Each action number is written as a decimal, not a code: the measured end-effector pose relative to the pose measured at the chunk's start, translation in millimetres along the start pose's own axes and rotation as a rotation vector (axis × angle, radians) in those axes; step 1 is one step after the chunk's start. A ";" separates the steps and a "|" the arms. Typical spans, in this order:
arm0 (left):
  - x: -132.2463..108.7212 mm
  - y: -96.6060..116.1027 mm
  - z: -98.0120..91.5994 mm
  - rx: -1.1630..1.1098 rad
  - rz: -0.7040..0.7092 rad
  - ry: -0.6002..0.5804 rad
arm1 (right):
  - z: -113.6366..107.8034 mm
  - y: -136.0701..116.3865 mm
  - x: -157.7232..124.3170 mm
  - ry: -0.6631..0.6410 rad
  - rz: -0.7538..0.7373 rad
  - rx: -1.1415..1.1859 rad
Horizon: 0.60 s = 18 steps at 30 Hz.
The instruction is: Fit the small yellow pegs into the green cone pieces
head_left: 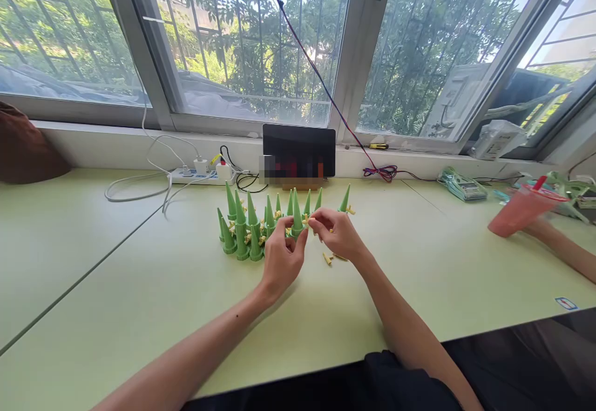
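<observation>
Between the fingers of my left hand (283,254) is an upright green cone (297,213) with a round collar near its base. My right hand (339,232) pinches a small yellow peg-like piece (306,220) against the cone's right side; whether it is seated there I cannot tell. Several similar green cones (240,237) stand grouped to the left and behind, with yellow bits among them. One more cone (345,198) stands behind my right hand, a yellow piece (351,210) at its side. Loose yellow pieces (328,259) lie on the table below my right hand.
A dark screen (298,150) stands at the back of the table (186,324) near a power strip (195,177) with white cables. At right, another person's hand and forearm (561,246) are beside a red cup (524,209). A green packet (463,185) lies near the sill.
</observation>
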<state>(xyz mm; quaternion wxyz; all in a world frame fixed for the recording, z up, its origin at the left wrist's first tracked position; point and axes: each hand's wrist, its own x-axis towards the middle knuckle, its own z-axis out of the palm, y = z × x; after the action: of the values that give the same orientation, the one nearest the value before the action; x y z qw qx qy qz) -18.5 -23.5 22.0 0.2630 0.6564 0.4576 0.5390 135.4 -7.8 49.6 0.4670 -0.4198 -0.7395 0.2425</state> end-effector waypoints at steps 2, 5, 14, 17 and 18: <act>-0.9 0.0 0.0 0.004 -0.007 -0.009 | -0.6 -0.1 -0.1 -0.006 0.009 -0.010; -2.1 -0.5 0.3 -0.005 -0.015 -0.033 | -1.1 -0.1 0.0 -0.008 0.017 -0.035; 0.9 -1.6 -0.6 -0.002 -0.007 0.005 | 0.3 -3.1 0.1 0.024 0.008 -0.012; 1.8 -2.1 -1.3 0.009 -0.016 0.009 | 0.5 -3.3 -0.1 0.011 -0.009 0.009; 1.9 -2.3 -1.4 0.011 -0.016 0.008 | 0.5 -3.2 0.0 0.005 -0.012 0.010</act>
<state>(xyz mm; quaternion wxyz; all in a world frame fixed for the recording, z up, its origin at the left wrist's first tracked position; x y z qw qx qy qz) -20.6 -21.0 21.3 0.2617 0.6520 0.4668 0.5371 133.7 -9.5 51.7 0.4726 -0.4134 -0.7396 0.2424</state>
